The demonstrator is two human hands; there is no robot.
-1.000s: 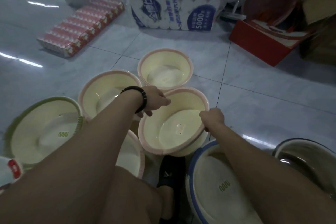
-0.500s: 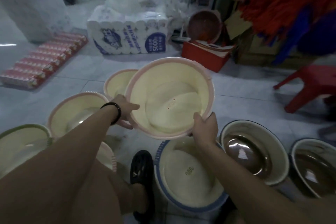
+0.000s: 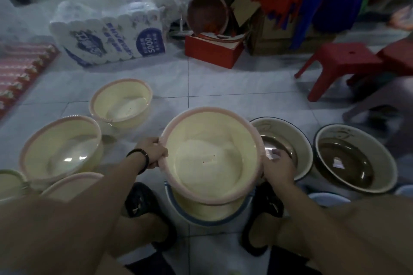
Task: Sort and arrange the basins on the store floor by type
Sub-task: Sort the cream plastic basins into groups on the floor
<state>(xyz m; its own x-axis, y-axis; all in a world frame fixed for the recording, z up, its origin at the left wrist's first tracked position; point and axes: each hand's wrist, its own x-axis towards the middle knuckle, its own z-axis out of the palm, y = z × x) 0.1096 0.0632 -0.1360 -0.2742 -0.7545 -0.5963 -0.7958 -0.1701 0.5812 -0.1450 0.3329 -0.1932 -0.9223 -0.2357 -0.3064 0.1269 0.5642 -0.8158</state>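
I hold a cream basin with a pink rim (image 3: 210, 154) by both sides: my left hand (image 3: 152, 152) grips its left rim, my right hand (image 3: 277, 167) its right rim. It sits in or just above a blue-rimmed basin (image 3: 212, 214) between my feet. Three more pink-rimmed cream basins lie on the floor to the left: one far (image 3: 121, 101), one nearer (image 3: 60, 147), one at my left arm (image 3: 69, 185). A green-rimmed basin (image 3: 9, 183) shows at the left edge. Two dark enamel basins (image 3: 283, 136) (image 3: 355, 158) stand to the right.
Packs of paper rolls (image 3: 109, 40) and a red box (image 3: 212, 50) with a brown basin (image 3: 207, 14) stand at the back. Red stools (image 3: 335, 60) are at the right, red packages (image 3: 20, 71) at the left. My black shoes (image 3: 143, 201) flank the blue-rimmed basin.
I lifted the pink-rimmed basin off the left group, carried it right and lowered it onto the blue-rimmed basin. The view swung to the right.
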